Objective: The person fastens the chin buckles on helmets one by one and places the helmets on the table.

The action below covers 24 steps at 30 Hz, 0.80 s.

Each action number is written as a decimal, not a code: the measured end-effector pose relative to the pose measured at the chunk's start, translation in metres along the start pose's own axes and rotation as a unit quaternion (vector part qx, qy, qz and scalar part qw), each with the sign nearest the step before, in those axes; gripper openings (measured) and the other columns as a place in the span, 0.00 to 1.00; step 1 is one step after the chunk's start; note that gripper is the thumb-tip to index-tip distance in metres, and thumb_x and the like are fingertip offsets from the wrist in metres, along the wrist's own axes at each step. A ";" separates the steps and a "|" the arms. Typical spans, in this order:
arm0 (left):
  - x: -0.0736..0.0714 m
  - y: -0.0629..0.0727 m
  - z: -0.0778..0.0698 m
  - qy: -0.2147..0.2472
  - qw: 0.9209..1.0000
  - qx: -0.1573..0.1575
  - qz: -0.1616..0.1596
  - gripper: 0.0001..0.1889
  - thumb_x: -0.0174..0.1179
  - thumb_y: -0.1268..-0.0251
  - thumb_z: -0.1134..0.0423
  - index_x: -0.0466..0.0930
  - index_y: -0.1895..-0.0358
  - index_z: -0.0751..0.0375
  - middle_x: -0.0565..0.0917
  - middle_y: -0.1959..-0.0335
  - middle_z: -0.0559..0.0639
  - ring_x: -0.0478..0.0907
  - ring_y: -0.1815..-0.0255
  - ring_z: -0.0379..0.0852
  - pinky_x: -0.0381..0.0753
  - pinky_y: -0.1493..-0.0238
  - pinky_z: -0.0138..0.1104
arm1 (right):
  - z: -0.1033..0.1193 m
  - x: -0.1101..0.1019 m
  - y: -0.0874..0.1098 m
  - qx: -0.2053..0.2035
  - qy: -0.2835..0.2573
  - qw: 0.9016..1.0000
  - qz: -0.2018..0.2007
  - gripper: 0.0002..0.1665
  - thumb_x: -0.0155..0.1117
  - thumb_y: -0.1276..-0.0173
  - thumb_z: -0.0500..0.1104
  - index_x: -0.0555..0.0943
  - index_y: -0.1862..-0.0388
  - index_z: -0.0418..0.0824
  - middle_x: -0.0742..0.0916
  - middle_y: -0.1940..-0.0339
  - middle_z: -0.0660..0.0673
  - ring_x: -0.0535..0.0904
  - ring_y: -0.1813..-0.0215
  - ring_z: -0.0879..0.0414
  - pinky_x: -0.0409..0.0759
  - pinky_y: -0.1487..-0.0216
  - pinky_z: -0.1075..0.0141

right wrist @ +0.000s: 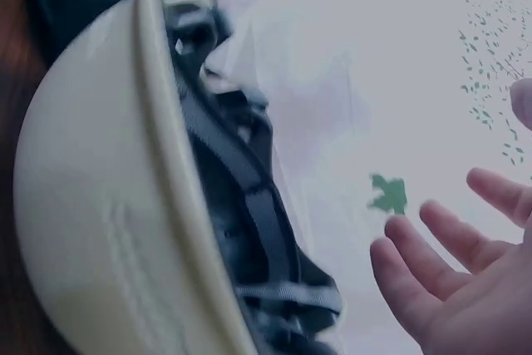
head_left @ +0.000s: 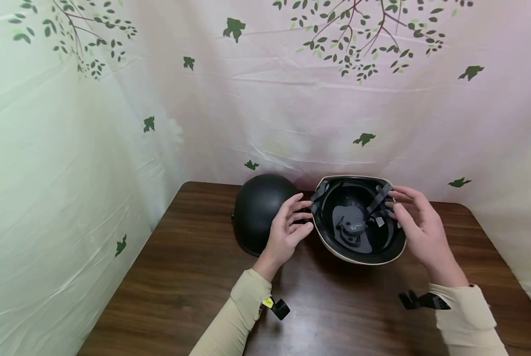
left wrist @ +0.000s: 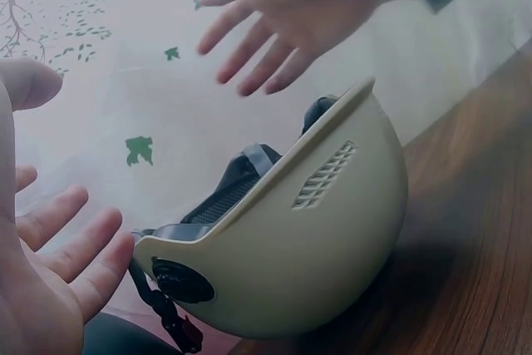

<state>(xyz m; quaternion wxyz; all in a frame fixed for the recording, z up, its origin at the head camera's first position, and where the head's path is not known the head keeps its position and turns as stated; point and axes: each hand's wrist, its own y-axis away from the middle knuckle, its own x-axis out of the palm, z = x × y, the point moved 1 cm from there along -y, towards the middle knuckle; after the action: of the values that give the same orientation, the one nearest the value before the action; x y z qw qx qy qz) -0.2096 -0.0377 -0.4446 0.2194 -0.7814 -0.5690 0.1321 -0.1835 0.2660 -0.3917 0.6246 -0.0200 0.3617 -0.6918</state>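
Observation:
An upturned tan helmet (head_left: 350, 256) lies on the table, its black-lined inside facing up. Grey-black straps (right wrist: 266, 239) lie along its rim, and a round black knob (left wrist: 181, 280) shows on the shell in the left wrist view. My left hand (head_left: 285, 237) is held at its left edge, fingers spread, fingertips right by the rim. On the other side my right hand (head_left: 423, 232) has its fingers extended; the right wrist view shows a gap between them and the shell. Left of the tan helmet sits a black helmet (head_left: 258, 210), dome up, partly behind my left hand.
Both helmets are near the back edge of the dark wooden table (head_left: 181, 277). A pale curtain (head_left: 274, 113) printed with green leaves and branches hangs close behind the table and along its left side. Small black devices (head_left: 280, 308) are strapped to both wrists.

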 end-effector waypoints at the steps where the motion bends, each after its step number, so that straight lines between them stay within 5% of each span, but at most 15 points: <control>1: 0.001 0.000 0.000 0.001 1.000 0.000 0.001 0.34 0.61 0.27 0.62 0.62 0.20 0.54 0.75 0.30 0.68 0.78 0.37 0.67 0.78 0.38 0.62 | 0.001 0.002 -0.004 -0.002 -0.014 1.000 0.013 0.26 0.51 0.16 0.35 0.69 0.22 0.37 0.79 0.34 0.54 0.80 0.39 0.67 0.77 0.45 0.81; 4: 0.003 0.001 0.000 0.001 1.000 -0.001 0.002 0.34 0.61 0.27 0.61 0.62 0.20 0.54 0.75 0.30 0.69 0.79 0.37 0.66 0.80 0.38 0.58 | 0.001 0.008 -0.014 -0.001 -0.042 0.998 0.051 0.24 0.46 0.13 0.37 0.69 0.24 0.36 0.81 0.35 0.52 0.82 0.41 0.66 0.80 0.46 0.79; 7: 0.005 0.002 0.000 -0.002 1.000 -0.003 0.003 0.34 0.61 0.27 0.62 0.63 0.20 0.54 0.76 0.32 0.69 0.79 0.37 0.65 0.81 0.38 0.53 | -0.001 0.016 -0.025 0.042 -0.070 0.990 0.111 0.25 0.41 0.10 0.46 0.70 0.24 0.38 0.81 0.35 0.50 0.84 0.42 0.63 0.82 0.46 0.75; 13: 0.007 0.003 -0.001 -0.007 1.000 -0.007 0.004 0.33 0.60 0.27 0.63 0.64 0.21 0.54 0.79 0.34 0.66 0.80 0.39 0.65 0.82 0.38 0.43 | -0.004 0.035 -0.046 0.153 -0.104 0.954 0.236 0.40 0.30 0.12 0.64 0.65 0.21 0.37 0.75 0.27 0.30 0.85 0.40 0.53 0.85 0.42 0.60; 20: 0.009 0.004 -0.002 -0.013 1.000 -0.015 0.011 0.31 0.59 0.26 0.64 0.64 0.21 0.54 0.81 0.36 0.62 0.81 0.40 0.66 0.82 0.38 0.46 | -0.022 0.054 -0.056 0.228 -0.133 0.918 0.296 0.49 0.29 0.15 0.69 0.59 0.18 0.30 0.71 0.24 0.22 0.77 0.31 0.29 0.82 0.36 0.47; 24: 0.009 0.004 -0.001 -0.016 1.000 -0.019 0.011 0.31 0.59 0.26 0.63 0.65 0.22 0.53 0.82 0.37 0.61 0.82 0.41 0.63 0.83 0.38 0.47 | -0.030 0.061 -0.054 0.255 -0.132 0.902 0.323 0.50 0.28 0.15 0.70 0.57 0.18 0.30 0.67 0.22 0.22 0.75 0.30 0.26 0.78 0.33 0.41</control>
<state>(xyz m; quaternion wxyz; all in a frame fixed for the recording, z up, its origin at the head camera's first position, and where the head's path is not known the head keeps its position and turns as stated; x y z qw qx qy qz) -0.2025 -0.0301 -0.4454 0.1942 -0.7896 -0.5660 0.1361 -0.2572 0.2246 -0.4118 0.8397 0.1666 0.0740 -0.5115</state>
